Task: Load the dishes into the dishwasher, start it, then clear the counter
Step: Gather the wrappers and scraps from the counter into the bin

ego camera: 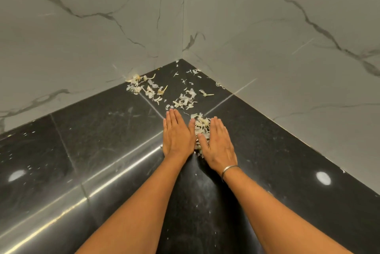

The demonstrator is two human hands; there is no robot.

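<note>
Both hands lie flat, fingers straight, on the black polished worktop (277, 151), the left hand (177, 133) and right hand (219, 142) side by side with a heap of pale peel scraps (201, 125) gathered between them. More scattered peelings (183, 99) lie beyond the fingertips toward the corner of the marble-patterned walls (92, 27). A thin metal bangle (228, 170) circles the right wrist.

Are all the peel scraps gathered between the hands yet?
No, left hand and right hand flank one pile, but scattered scraps lie near the corner.

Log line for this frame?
step: clear counter | left hand: flat | right hand: flat | peel scraps: piled between hands, more scattered beyond
</note>
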